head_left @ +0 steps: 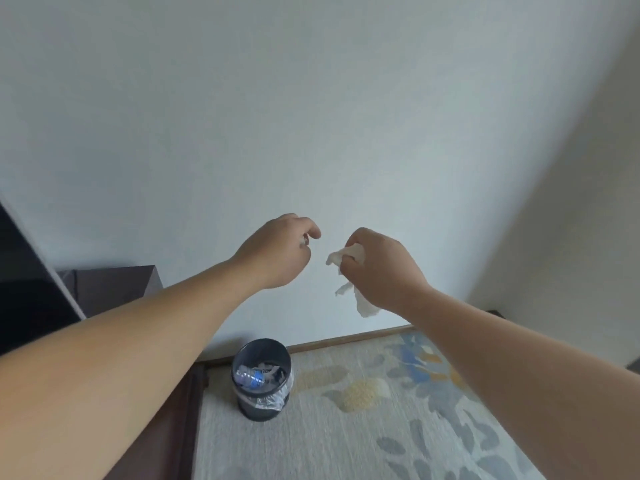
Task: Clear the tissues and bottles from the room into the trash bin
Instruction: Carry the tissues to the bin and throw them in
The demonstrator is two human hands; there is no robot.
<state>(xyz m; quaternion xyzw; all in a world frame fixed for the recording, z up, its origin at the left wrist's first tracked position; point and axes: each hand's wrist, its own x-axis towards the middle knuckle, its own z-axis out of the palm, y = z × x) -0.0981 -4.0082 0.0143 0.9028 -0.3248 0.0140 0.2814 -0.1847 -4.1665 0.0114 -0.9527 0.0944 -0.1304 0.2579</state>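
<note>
My right hand (381,268) grips a crumpled white tissue (363,303), whose loose ends hang below the fingers. My left hand (277,251) is held out beside it with fingers curled; a small white scrap shows at its fingertips, too small to tell what it is. Both hands hover in front of the wall, above and beyond the dark round trash bin (280,355) on the floor. The bin has a clear liner and holds a plastic bottle (251,377) and crumpled tissues.
A pale rug (346,427) with blue, grey and yellow patterns covers the floor right of the bin. Dark brown furniture (114,289) stands at the left against the white wall (311,116). A wooden skirting strip (346,341) runs along the wall's foot.
</note>
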